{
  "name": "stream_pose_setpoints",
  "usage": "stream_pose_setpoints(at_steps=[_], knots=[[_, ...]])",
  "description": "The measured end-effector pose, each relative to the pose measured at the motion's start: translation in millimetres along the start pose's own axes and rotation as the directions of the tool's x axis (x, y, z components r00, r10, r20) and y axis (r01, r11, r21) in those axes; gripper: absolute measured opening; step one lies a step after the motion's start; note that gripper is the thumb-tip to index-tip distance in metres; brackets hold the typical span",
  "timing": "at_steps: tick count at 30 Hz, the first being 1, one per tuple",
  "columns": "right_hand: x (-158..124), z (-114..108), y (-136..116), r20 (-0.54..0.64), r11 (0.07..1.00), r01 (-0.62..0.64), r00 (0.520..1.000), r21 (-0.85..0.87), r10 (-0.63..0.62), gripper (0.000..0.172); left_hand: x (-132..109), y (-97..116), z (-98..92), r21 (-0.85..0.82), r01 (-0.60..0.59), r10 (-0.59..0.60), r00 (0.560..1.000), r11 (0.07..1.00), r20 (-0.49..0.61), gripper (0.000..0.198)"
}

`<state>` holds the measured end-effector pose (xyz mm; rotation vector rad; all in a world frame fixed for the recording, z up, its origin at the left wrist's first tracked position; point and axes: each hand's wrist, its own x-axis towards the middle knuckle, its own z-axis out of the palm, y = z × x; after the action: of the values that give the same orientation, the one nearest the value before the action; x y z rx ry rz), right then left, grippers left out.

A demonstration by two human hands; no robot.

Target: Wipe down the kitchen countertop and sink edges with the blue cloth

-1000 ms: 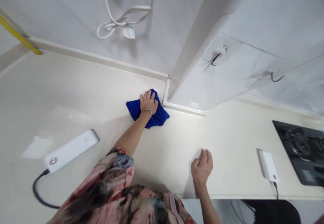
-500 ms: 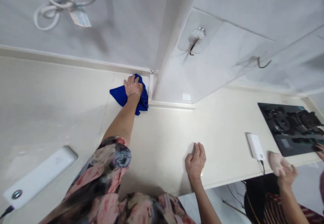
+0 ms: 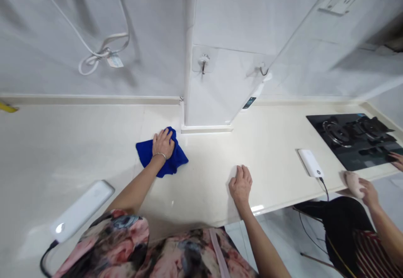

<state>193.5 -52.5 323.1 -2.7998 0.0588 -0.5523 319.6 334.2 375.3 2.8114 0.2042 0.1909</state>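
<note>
Left hand (image 3: 163,144), spread flat, pins the blue cloth (image 3: 178,159) to the table (image 3: 277,144) for pressure; right hand (image 3: 241,184), seemingly half-curled and empty, braces near the edge.

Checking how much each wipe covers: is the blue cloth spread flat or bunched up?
Bunched up. The blue cloth lies crumpled in uneven folds on the counter, with the left hand pressed on top of it.

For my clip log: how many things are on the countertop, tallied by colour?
Blue: 1, cloth under the left hand
White: 2, power strip, small corded box
Black: 1, hob
Pink: 1, pad in another person's hand
Yellow: 1, object cut off at left edge
Total: 6
</note>
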Motion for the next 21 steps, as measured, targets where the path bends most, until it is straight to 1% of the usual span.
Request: stream_pose_setpoints(at_steps=[4,9,12,15,17,18,20,21], knots=[[2,2,-3,-0.009,1.0,0.006,1.0,-0.012,-0.006,0.055,-39,28,7.1,0.004,-0.158,0.157,0.986,0.987,0.056,0.056],[4,4,-5,-0.019,1.0,0.0,1.0,-0.012,0.0,0.055,-71,81,23.7,-0.076,-0.318,0.324,0.942,0.945,0.089,0.055],[5,5,-6,-0.016,1.0,-0.007,1.0,-0.012,0.007,0.054,-98,115,35.7,-0.154,-0.42,0.44,0.889,0.894,0.126,0.054],[6,6,-5,-0.013,1.0,-0.005,1.0,-0.012,0.005,0.054,-133,143,47.9,-0.238,-0.543,0.582,0.8,0.806,0.144,0.054],[6,7,-5,-0.013,1.0,-0.005,1.0,-0.01,0.005,0.054,-155,156,53.8,-0.286,-0.6,0.651,0.748,0.747,0.13,0.053],[6,8,-4,-0.016,1.0,-0.004,1.0,-0.01,0.004,0.054,-163,160,55.6,-0.303,-0.614,0.669,0.733,0.729,0.123,0.052],[4,9,-3,-0.031,1.0,0.003,0.999,-0.012,-0.004,0.054,-171,162,56.6,-0.327,-0.612,0.674,0.729,0.72,0.12,0.05],[3,9,-2,-0.041,1.0,0.012,0.999,-0.013,-0.012,0.053,-171,161,55.9,-0.334,-0.604,0.669,0.734,0.724,0.122,0.049]])
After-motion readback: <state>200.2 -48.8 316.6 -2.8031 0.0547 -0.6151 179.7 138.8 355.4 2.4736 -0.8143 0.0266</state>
